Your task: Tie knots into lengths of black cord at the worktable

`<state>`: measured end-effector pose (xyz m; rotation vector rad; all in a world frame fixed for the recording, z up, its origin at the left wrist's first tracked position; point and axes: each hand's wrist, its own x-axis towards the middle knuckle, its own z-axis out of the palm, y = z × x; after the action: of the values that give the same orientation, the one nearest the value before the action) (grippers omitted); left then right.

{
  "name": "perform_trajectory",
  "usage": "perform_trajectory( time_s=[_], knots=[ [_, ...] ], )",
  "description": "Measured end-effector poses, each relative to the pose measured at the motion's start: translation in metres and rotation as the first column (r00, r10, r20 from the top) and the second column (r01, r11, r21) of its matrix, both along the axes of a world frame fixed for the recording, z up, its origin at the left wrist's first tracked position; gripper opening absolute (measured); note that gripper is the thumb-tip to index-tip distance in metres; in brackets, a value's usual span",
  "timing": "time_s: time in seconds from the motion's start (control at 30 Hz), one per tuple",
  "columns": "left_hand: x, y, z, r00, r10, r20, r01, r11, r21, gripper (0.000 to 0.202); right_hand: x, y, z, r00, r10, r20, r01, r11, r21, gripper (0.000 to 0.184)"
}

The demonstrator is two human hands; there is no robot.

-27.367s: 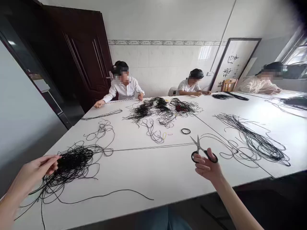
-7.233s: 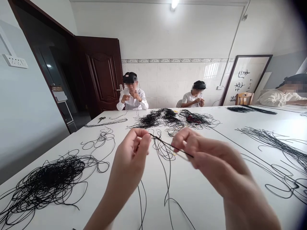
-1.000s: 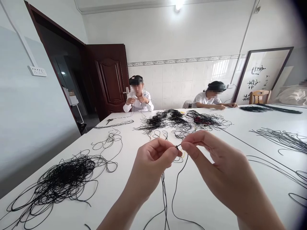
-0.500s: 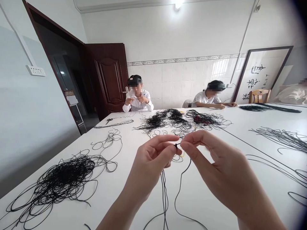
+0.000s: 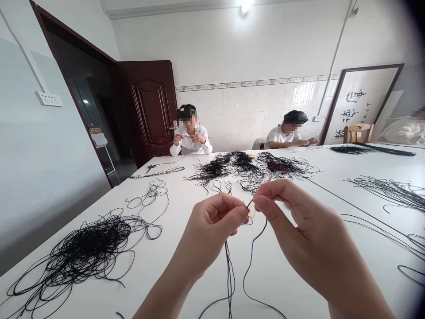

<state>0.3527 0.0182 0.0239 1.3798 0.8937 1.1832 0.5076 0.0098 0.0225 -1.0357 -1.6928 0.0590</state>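
In front of me, above the white table (image 5: 186,261), both hands pinch a thin black cord (image 5: 255,254). My left hand (image 5: 212,228) is closed on it, thumb against index finger, and hides the part inside. Just to the right, my right hand (image 5: 299,221) grips the same cord between thumb and fingertip. A short taut stretch runs between the two pinches. Several strands hang below the left hand to the table, and a single strand drops in a loose curve from the right hand.
A tangled heap of black cord (image 5: 89,248) lies at the left. More cord bundles (image 5: 232,166) spread across the middle, and another bundle (image 5: 392,190) is at the right. Two people (image 5: 191,135) (image 5: 288,133) sit across the table. A dark door (image 5: 146,106) stands behind.
My left index finger has come down onto the thumb, covering the small knot that showed there. The cord between my hands now slants upward to the right. The far right person's hands moved slightly.
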Motion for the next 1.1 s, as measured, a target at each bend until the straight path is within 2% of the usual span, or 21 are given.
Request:
perform_trajectory(
  time_s=[0.17,0.27,0.33,0.43,0.5,0.57,0.63,0.7,0.77,0.87,0.97,1.03,1.1],
  knots=[
    [-0.003,0.0,0.0,0.994,-0.042,-0.101,0.044,0.999,0.014,0.016,-0.002,-0.001,-0.002,0.996,-0.082,-0.027,0.084,0.99,0.113,0.013],
    [-0.003,-0.002,-0.001,0.994,-0.027,-0.104,0.039,0.992,0.116,0.015,-0.001,-0.004,0.001,0.995,0.036,-0.088,-0.026,0.993,0.111,0.014],
    [-0.003,-0.004,-0.001,0.999,-0.036,-0.017,0.039,0.983,0.178,0.014,0.002,-0.005,0.004,0.978,0.132,-0.163,-0.121,0.99,0.078,0.02],
    [-0.003,-0.007,-0.002,0.968,-0.112,0.226,0.072,0.981,0.178,0.014,0.005,-0.002,0.007,0.95,0.226,-0.215,-0.235,0.972,-0.017,0.023],
    [-0.003,-0.008,-0.003,0.921,-0.164,0.352,0.121,0.982,0.142,0.012,0.004,0.002,0.007,0.918,0.334,-0.215,-0.365,0.923,-0.122,0.019],
    [-0.002,-0.009,-0.004,0.886,-0.198,0.419,0.163,0.98,0.118,0.01,0.0,0.005,0.006,0.841,0.472,-0.265,-0.528,0.824,-0.205,0.016],
    [0.0,-0.01,-0.005,0.865,-0.224,0.449,0.197,0.975,0.106,0.009,-0.003,0.007,0.004,0.747,0.565,-0.351,-0.652,0.727,-0.215,0.014],
    [0.004,-0.01,-0.006,0.856,-0.242,0.456,0.216,0.97,0.109,0.009,-0.006,0.007,0.003,0.698,0.58,-0.42,-0.693,0.695,-0.191,0.014],
    [0.007,-0.011,-0.007,0.862,-0.242,0.445,0.211,0.97,0.119,0.009,-0.007,0.006,0.002,0.692,0.559,-0.457,-0.686,0.706,-0.175,0.016],
    [0.011,-0.012,-0.008,0.891,-0.183,0.415,0.131,0.98,0.151,0.01,-0.007,0.004,0.004,0.708,0.554,-0.438,-0.66,0.74,-0.13,0.017],
    [0.01,-0.013,-0.008,0.935,-0.03,0.353,-0.031,0.986,0.166,0.013,-0.005,-0.001,0.005,0.787,0.503,-0.358,-0.56,0.825,-0.072,0.018],
    [0.007,-0.014,-0.008,0.954,0.083,0.288,-0.134,0.977,0.163,0.017,-0.005,-0.004,0.004,0.863,0.409,-0.296,-0.443,0.895,-0.052,0.018],
    [0.004,-0.016,-0.007,0.969,0.128,0.213,-0.171,0.965,0.199,0.024,-0.006,-0.007,0.002,0.921,0.308,-0.239,-0.322,0.946,-0.021,0.017]
  ],
)
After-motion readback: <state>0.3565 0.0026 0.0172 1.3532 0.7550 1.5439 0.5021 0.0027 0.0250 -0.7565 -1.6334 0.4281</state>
